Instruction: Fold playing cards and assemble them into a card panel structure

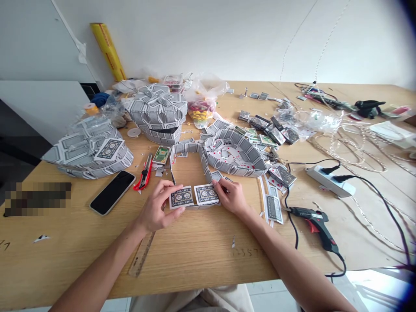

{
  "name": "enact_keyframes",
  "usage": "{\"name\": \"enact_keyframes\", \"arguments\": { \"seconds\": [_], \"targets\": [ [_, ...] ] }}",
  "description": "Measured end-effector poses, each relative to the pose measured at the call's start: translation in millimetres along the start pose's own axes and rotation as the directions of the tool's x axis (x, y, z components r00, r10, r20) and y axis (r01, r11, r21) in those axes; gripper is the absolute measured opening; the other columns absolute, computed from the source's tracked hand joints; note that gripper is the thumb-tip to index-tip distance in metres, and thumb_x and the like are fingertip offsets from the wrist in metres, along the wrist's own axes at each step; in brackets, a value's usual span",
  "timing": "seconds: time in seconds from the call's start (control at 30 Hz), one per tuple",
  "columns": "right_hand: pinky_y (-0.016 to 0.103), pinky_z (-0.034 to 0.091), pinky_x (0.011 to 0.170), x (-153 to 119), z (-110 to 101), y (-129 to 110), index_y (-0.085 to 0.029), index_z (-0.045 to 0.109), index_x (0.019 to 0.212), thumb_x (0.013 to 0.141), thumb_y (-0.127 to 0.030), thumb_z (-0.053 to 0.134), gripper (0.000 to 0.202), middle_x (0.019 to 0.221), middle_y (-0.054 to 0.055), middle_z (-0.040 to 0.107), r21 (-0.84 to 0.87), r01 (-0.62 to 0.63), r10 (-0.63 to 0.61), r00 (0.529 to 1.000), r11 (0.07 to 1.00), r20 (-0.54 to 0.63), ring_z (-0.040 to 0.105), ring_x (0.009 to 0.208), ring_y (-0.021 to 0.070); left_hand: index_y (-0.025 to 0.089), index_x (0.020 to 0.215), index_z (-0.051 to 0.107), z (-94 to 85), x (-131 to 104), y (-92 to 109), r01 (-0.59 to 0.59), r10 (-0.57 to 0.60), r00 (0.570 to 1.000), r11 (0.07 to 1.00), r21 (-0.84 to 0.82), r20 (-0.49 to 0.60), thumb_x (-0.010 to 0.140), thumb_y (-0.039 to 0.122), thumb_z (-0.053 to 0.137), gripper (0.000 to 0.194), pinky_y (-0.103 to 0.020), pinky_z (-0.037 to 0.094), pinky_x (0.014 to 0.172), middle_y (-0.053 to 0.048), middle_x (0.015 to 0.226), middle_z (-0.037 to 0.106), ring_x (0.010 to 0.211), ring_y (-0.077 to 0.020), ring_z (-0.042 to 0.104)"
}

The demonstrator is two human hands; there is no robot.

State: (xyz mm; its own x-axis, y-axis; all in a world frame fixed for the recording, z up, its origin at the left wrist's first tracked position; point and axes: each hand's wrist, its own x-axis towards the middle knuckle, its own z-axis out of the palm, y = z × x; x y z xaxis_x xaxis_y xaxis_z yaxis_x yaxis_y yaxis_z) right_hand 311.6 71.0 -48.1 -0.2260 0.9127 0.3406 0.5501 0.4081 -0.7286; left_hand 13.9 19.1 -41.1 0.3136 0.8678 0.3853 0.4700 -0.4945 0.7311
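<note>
Both hands (156, 211) angle inward, pinching playing cards (181, 197).

- Near strip of table (191, 268), between left forearm (108, 255) and right forearm (284, 255): mostly open; flat ruler (142, 258) lies along its left side.
- Ahead: left card (181, 197) and right card (206, 194) bar the near side of the card-walled frame (205, 164); slim gap between them.
- Frame interior: mostly bare wood, accessible from above; low side walls obstruct sideways entry.
- Right of frame: card-walled tray (237, 170) crowds it, closing low passage.
- Left: red knife (144, 173) and phone (112, 192) lie low, passable overhead; card-covered box (94, 164) and taller box (156, 112) block farther back.
- Right: glue gun (320, 222), black cable (296, 236), power strip (339, 187) obstruct low sideways travel.
</note>
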Motion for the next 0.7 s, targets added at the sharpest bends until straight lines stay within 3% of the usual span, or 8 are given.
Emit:
{"name": "enact_keyframes", "arguments": {
  "seconds": [0.17,0.37,0.53,0.7],
  "targets": [
    [0.027,0.03,0.054,-0.8,-2.4,-1.0,-0.024,0.042,0.069,0.107,-0.045,0.056,0.046,0.059,-0.005,0.042,0.023,0.028,-0.027,0.999,0.999,-0.035,0.034,0.054,0.0117,0.026,0.148,0.065,0.1,-0.3,0.1,-0.009,0.009,1.0,0.999,0.051,-0.002,0.094,0.037,0.078,0.057,-0.034,0.065,0.087,-0.009,0.128,0.056,0.109,-0.0228,0.068],
    [0.029,0.047,0.065,-0.4,-10.8,-12.2,-0.021,0.066,0.099,0.103,-0.029,0.066,0.009,0.08,0.002,0.063,0.083,0.225,-0.221,0.974,0.971,-0.059,0.057,0.069,0.0171,0.026,0.148,0.064,-0.4,-0.2,1.4,-0.003,0.004,1.0,0.998,0.068,-0.016,0.095,0.039,0.079,0.057,-0.035,0.066,0.09,-0.009,0.129,0.057,0.112,-0.0235,0.069],
    [0.032,0.054,0.072,-0.3,-11.8,-15.1,-0.021,0.07,0.106,0.102,-0.025,0.067,0.006,0.095,0.008,0.071,0.096,0.259,-0.257,0.966,0.961,-0.037,0.066,0.082,0.0207,0.026,0.146,0.064,0.2,0.6,2.2,-0.023,0.027,0.999,0.996,0.082,-0.048,0.093,0.037,0.08,0.056,-0.033,0.065,0.088,-0.009,0.129,0.058,0.112,-0.0232,0.069],
    [0.036,0.057,0.078,0.3,-11.9,-10.0,-0.02,0.071,0.107,0.102,-0.025,0.067,0.008,0.097,0.009,0.072,0.077,0.286,-0.283,0.958,0.955,-0.054,0.069,0.087,0.0226,0.024,0.143,0.066,-2.1,3.4,6.3,-0.025,0.03,0.999,0.995,0.099,-0.044,0.093,0.037,0.079,0.053,-0.034,0.065,0.086,-0.009,0.125,0.06,0.111,-0.0239,0.069]
  ]
}}
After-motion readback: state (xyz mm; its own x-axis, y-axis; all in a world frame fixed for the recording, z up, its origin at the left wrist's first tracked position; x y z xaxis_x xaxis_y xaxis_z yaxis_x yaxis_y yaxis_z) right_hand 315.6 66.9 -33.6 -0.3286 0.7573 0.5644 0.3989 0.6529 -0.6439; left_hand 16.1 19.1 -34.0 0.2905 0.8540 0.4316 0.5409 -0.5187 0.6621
